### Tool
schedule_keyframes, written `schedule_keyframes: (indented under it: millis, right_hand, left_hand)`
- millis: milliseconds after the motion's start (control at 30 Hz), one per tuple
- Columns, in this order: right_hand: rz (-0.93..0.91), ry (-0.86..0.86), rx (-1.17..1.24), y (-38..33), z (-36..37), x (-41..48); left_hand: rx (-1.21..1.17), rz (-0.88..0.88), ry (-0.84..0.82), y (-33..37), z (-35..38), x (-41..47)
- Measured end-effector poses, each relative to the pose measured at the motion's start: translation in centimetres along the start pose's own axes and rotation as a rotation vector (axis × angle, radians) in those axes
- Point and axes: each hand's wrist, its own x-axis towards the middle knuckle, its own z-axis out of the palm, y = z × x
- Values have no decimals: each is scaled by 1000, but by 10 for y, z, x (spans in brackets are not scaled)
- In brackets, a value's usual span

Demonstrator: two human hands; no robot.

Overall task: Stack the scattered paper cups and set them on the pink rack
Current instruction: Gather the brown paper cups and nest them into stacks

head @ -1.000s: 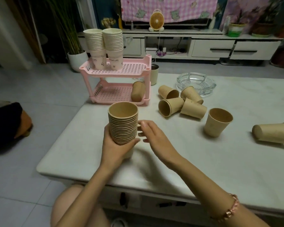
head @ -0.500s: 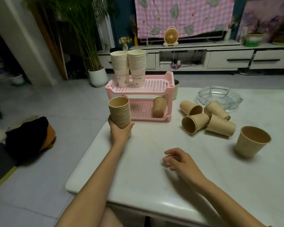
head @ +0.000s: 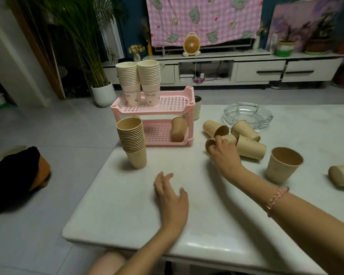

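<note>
A tall stack of brown paper cups [head: 133,142] stands upright on the white table [head: 187,231], just in front of the pink two-tier rack [head: 163,108]. My left hand [head: 172,197] hovers open over the table, apart from the stack. My right hand [head: 223,154] grips a brown cup [head: 229,138] lying on its side among three other tipped cups [head: 250,148]. One brown cup [head: 282,164] stands upright to the right, another [head: 343,175] lies at the right edge. Two white cup stacks [head: 139,82] sit on the rack's top tier; a brown cup [head: 179,129] stands upside down on the lower tier.
A glass ashtray [head: 248,115] sits behind the tipped cups. A dark-rimmed cup [head: 197,107] stands behind the rack. The table's left edge runs close to the brown stack. A black and orange bundle [head: 18,175] lies on the floor at the left.
My left hand has set the brown stack down in front of the rack, let go and drawn back. My right hand has reached forward and closed on a tipped cup.
</note>
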Motion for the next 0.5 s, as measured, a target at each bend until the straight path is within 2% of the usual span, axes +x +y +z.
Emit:
schedule_keyframes:
  millis: [100, 200, 267, 333, 400, 500]
  right_hand:
    - [-140, -111, -162, 2, -6, 7]
    - [-282, 3, -148, 9, -18, 9]
    - [-231, 82, 106, 12, -29, 5]
    - [-181, 59, 564, 11, -42, -3]
    - [-200, -107, 913, 8, -54, -11]
    - [-252, -323, 1204, 2, -63, -15]
  left_hand:
    - [-23, 42, -134, 10, 7, -5]
    - [-58, 29, -143, 13, 7, 1]
    - [-113, -11, -153, 13, 6, 7]
    - [-177, -50, -195, 19, 3, 16]
    - [-266, -111, -259, 30, -1, 28]
    - [-308, -122, -260, 40, -7, 47]
